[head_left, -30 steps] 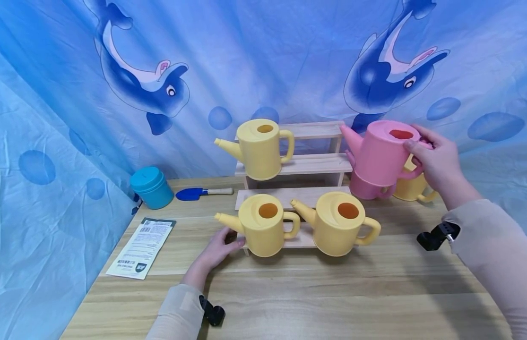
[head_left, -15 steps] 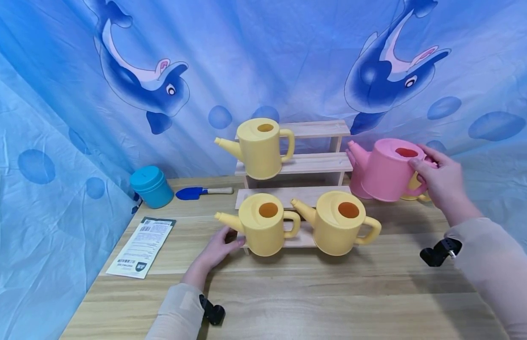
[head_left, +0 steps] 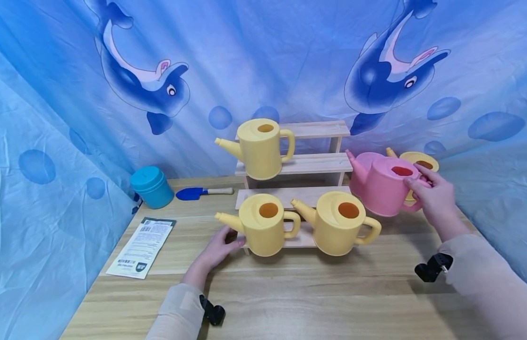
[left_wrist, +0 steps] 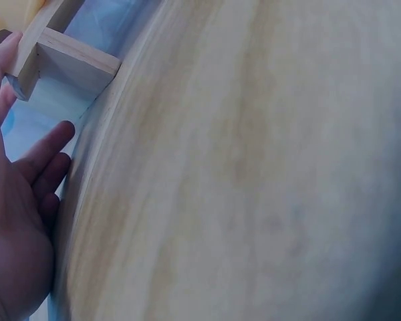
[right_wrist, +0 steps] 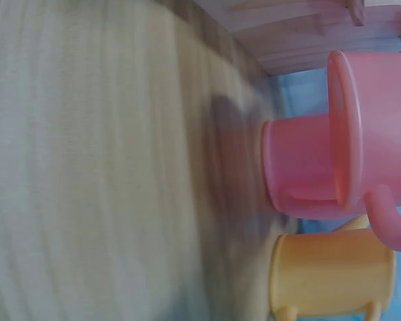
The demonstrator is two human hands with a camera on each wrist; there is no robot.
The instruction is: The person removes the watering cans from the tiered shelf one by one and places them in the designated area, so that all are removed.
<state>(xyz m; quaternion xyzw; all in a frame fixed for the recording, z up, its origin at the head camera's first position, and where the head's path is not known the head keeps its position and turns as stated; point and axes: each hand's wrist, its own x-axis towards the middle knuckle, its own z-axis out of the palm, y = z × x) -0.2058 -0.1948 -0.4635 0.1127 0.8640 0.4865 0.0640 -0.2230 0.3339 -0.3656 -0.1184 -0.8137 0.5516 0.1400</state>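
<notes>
My right hand (head_left: 418,186) grips the handle of a pink watering can (head_left: 380,189) and holds it just off the table, right of the wooden stepped shelf (head_left: 314,164). In the right wrist view this can (right_wrist: 381,134) hangs in front of a second pink can (right_wrist: 301,167) and a yellow can (right_wrist: 331,274). That yellow can (head_left: 420,162) shows behind my hand. My left hand (head_left: 229,241) rests with straight fingers against the shelf's bottom left corner (left_wrist: 60,60). Two yellow cans (head_left: 265,224) (head_left: 337,222) stand on the lowest step and one (head_left: 261,148) on a higher step.
A teal lidded tub (head_left: 151,187) and a blue trowel (head_left: 199,192) lie at the back left of the wooden table (head_left: 314,293). A paper leaflet (head_left: 142,246) lies front left. A blue dolphin curtain (head_left: 140,80) closes in the back and both sides.
My right hand has brought the pink can down and nearer, from above the stacked cans to low over the table, which uncovers the yellow can behind. The left hand has not moved.
</notes>
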